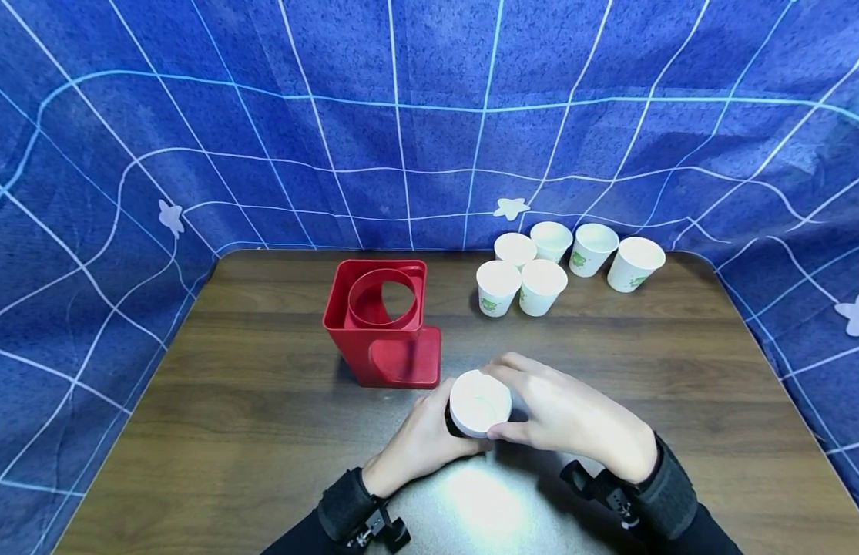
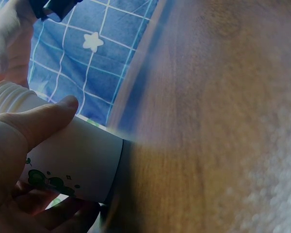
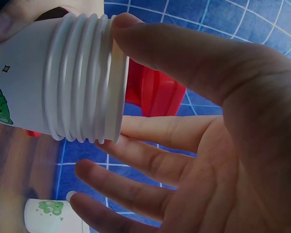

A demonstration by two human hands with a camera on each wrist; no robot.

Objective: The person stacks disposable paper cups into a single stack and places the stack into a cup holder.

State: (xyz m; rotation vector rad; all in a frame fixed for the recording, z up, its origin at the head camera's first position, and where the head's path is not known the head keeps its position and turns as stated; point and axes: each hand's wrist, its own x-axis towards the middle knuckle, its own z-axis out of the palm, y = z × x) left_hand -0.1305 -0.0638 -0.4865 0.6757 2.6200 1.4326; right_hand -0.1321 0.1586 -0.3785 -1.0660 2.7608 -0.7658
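A stack of nested white paper cups [image 1: 479,404] stands upright near the middle of the table, with several ridged rims and a green print on its side. My left hand [image 1: 429,435] grips the lower body of the stack, its thumb along the wall in the left wrist view. At the top, my right hand [image 1: 568,412] pinches the rim with thumb and forefingers. In the right wrist view its thumb [image 3: 169,48] lies against the uppermost rim, while the lower fingers stay extended. How many cups are nested cannot be told.
Behind the left hand stands a red holder [image 1: 380,331] with a round ring inside its square top and a low side platform. Several single white cups [image 1: 542,287] stand upright at the back right. A blue gridded cloth [image 1: 429,123] borders the brown table [image 1: 249,432].
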